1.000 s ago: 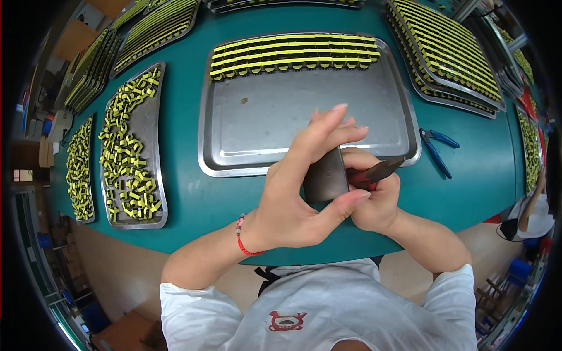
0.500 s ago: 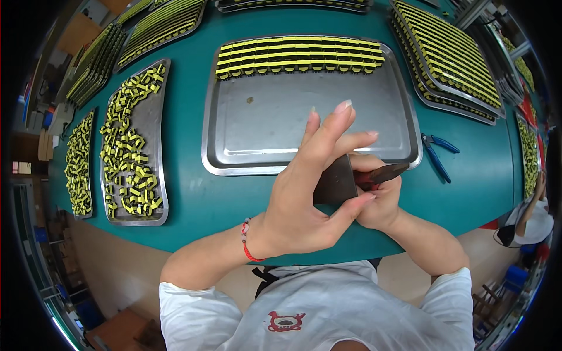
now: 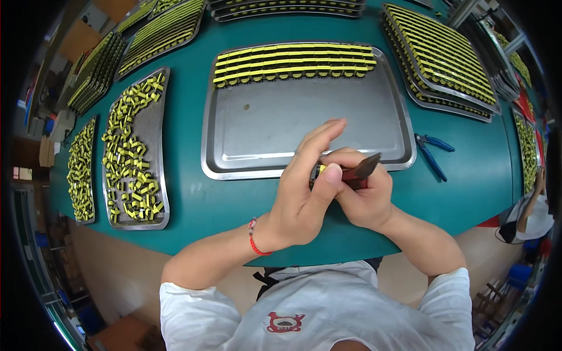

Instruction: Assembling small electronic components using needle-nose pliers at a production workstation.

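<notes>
In front of my body, both hands meet at the near edge of a metal tray [image 3: 252,158]. My left hand [image 3: 298,196] is closed, thumb against fingers, on a small yellow-and-black part [image 3: 321,169], mostly covered by the hand. Wrapped round a red-handled tool [image 3: 366,169] with a dark pointed tip is my right hand [image 3: 369,199]; the tip sticks out up and to the right. What exact kind of tool it is cannot be made out. Rows of similar yellow-and-black parts [image 3: 293,63] line the far side of the tray.
On the left, a tray [image 3: 153,123] holds loose yellow-and-black parts, with another tray [image 3: 82,175] beyond it. Blue-handled pliers [image 3: 433,157] lie right of the middle tray. Stacked filled trays [image 3: 439,58] stand at the back right. Another person [image 3: 533,216] is at the far right.
My left hand's raised fingers have come down and closed. The dark flat face seen between my hands no longer shows; a bit of yellow shows there now. The tool's tip has tilted upward.
</notes>
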Demonstrator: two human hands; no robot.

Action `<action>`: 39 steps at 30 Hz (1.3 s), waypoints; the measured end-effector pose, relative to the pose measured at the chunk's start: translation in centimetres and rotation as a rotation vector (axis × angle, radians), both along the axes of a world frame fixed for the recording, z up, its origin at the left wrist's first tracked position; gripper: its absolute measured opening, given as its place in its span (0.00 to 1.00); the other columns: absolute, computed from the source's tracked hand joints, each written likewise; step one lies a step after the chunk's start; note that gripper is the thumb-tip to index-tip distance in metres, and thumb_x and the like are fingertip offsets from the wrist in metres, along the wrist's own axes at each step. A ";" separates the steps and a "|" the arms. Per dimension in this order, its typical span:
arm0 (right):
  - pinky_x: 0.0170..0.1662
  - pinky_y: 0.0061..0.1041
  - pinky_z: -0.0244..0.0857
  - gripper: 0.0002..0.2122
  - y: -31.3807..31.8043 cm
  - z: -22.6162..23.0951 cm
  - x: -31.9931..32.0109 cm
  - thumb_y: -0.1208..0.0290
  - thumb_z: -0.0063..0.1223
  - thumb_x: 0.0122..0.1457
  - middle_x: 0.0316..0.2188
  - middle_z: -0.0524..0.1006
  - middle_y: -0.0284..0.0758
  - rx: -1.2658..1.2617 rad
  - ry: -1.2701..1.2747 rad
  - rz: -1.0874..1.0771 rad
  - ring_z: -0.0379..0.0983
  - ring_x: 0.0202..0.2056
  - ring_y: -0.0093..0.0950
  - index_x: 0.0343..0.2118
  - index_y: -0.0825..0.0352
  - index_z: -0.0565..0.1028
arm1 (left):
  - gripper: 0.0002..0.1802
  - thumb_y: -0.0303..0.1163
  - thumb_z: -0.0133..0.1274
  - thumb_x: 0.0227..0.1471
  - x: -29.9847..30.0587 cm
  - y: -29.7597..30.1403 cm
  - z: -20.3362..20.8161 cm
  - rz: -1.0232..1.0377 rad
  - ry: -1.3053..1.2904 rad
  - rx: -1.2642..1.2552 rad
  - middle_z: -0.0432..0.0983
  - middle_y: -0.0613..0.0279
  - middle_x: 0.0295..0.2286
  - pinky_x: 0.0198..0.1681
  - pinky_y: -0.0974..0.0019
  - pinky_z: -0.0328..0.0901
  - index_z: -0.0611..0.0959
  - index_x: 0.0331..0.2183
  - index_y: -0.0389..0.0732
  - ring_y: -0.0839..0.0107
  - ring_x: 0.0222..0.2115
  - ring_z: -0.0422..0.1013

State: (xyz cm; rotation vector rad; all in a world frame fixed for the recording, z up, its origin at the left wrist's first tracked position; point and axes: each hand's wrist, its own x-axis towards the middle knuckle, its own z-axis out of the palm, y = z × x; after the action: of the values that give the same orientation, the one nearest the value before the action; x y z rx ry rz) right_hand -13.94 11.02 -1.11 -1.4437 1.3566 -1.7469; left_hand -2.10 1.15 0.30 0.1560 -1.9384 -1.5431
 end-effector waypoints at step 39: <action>0.36 0.34 0.69 0.13 -3.7 5.7 -15.4 0.64 0.62 0.54 0.30 0.77 0.38 0.643 0.991 -0.405 0.75 0.34 0.37 0.38 0.66 0.76 | 0.04 0.20 0.56 0.51 -1.6 -2.4 -1.5 0.152 -0.051 -0.543 0.74 0.55 0.25 0.26 0.65 0.65 0.81 0.33 0.34 0.64 0.22 0.71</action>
State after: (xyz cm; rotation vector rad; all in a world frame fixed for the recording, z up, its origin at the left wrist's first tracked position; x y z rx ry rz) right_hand -29.35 7.27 4.64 -1.7440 2.5378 -0.5358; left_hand -3.72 -1.25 -1.18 0.1047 -2.2532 -0.8822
